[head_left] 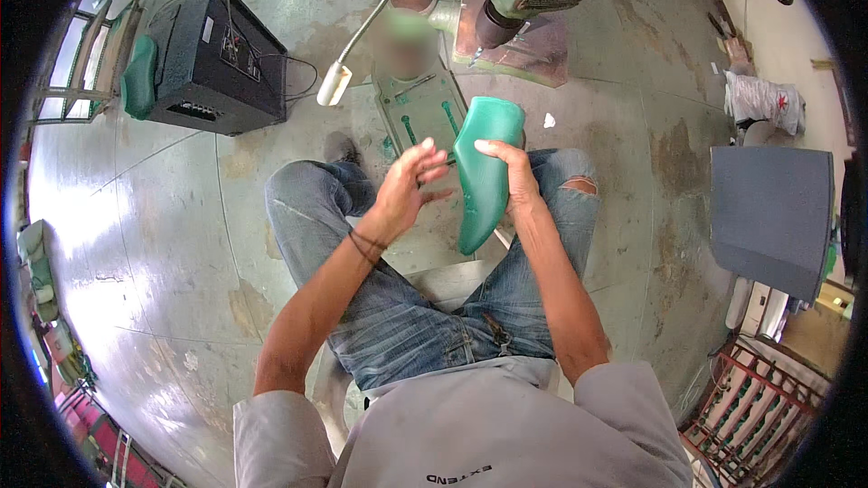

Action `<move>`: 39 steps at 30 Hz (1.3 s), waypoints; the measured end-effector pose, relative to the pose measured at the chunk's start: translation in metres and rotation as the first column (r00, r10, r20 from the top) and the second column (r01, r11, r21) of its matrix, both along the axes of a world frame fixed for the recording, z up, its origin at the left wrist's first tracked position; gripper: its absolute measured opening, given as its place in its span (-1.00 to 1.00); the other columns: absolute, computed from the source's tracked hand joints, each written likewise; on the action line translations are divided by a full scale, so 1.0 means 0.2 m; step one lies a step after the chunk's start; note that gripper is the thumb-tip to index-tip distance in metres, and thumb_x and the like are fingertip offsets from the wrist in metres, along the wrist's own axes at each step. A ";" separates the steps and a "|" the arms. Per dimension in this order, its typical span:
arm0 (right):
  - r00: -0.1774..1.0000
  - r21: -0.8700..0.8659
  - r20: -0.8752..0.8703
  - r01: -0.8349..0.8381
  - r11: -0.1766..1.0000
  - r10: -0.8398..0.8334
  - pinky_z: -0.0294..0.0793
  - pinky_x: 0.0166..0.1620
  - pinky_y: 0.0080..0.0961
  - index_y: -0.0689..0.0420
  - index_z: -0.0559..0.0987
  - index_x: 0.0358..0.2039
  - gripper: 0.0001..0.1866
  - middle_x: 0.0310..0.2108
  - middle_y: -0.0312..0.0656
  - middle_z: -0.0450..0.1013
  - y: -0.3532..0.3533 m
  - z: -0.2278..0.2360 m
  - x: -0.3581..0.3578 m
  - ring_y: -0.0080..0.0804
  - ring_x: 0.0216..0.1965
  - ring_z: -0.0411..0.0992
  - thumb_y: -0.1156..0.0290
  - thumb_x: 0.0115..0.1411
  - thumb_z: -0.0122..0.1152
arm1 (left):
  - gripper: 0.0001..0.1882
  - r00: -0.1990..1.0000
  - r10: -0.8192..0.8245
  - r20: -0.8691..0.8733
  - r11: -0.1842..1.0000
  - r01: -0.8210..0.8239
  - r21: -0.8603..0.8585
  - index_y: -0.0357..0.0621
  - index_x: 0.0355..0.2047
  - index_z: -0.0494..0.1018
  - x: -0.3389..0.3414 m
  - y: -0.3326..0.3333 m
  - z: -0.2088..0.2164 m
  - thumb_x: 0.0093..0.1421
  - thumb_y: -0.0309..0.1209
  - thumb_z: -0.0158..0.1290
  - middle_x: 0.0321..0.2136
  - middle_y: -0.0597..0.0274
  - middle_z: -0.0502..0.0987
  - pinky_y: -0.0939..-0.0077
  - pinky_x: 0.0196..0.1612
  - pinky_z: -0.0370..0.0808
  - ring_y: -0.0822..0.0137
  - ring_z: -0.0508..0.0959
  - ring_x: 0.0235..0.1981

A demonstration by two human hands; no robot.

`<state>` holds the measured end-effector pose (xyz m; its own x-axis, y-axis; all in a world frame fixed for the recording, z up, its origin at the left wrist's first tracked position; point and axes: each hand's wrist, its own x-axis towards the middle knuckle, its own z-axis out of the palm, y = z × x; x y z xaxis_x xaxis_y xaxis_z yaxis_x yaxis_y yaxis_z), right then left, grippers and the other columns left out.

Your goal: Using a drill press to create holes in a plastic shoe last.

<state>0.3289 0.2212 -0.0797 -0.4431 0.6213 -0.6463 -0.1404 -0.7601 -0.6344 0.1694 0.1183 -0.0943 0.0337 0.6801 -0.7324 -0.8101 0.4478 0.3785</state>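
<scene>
A green plastic shoe last (486,167) is held over my lap, its pointed toe toward me and its blunt heel end away. Wrapped round its right side is my right hand (514,172), the thumb lying across its upper face. My left hand (414,188) hovers just left of the last, fingers apart, with nothing in it; a small gap shows between the two. Beyond the last stands a green drill press, its dark chuck (495,25) carrying a drill bit (476,56). Its slotted metal base (398,98) lies lower, past my knees.
A lamp on a bent neck (334,84) hangs near the drill press. To the left is a black speaker box (217,63) with another green last (139,79) against it. A grey panel (770,208) stands at right, above a red rack (755,398).
</scene>
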 end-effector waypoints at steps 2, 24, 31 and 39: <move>0.991 0.022 0.059 -0.122 0.992 0.121 0.50 -0.33 -0.39 0.19 0.54 -0.14 -0.55 -0.32 -0.20 0.51 0.03 -0.03 0.01 -0.37 -0.39 0.49 0.20 0.01 0.36 | -0.64 0.998 0.064 0.005 0.991 -0.064 0.121 -0.01 -0.12 0.47 -0.02 0.14 -0.03 0.19 -0.10 0.16 -0.22 0.35 0.56 0.20 -0.04 0.40 0.37 0.50 -0.14; 0.987 0.126 0.126 -0.112 0.986 0.096 0.33 -0.43 -0.57 0.11 0.55 -0.50 -0.85 -0.51 -0.34 0.42 0.28 0.01 -0.16 -0.53 -0.51 0.38 0.33 -0.05 0.27 | -0.69 0.981 -0.011 -0.194 0.913 0.089 0.397 -0.24 -0.13 0.58 -0.04 0.51 -0.11 0.23 -0.28 0.22 -0.23 0.35 0.58 0.59 -0.13 0.45 0.52 0.51 -0.23; 0.985 0.131 0.155 -0.101 0.986 0.081 0.35 -0.42 -0.56 0.14 0.57 -0.47 -0.82 -0.50 -0.31 0.44 0.28 0.04 -0.16 -0.51 -0.50 0.40 0.32 -0.06 0.28 | -0.70 0.978 0.034 -0.207 0.861 0.077 0.502 -0.23 -0.11 0.58 -0.04 0.51 -0.10 0.25 -0.28 0.20 -0.23 0.36 0.58 0.60 -0.12 0.44 0.54 0.50 -0.23; 0.985 0.116 0.147 -0.105 0.988 0.088 0.37 -0.42 -0.55 0.16 0.59 -0.44 -0.79 -0.48 -0.29 0.45 0.28 0.05 -0.17 -0.49 -0.49 0.41 0.30 -0.04 0.27 | -0.65 0.915 -0.051 -0.401 0.905 0.212 0.368 -0.20 -0.13 0.58 -0.05 0.52 -0.05 0.25 -0.19 0.20 -0.26 0.40 0.57 0.65 -0.15 0.40 0.57 0.47 -0.25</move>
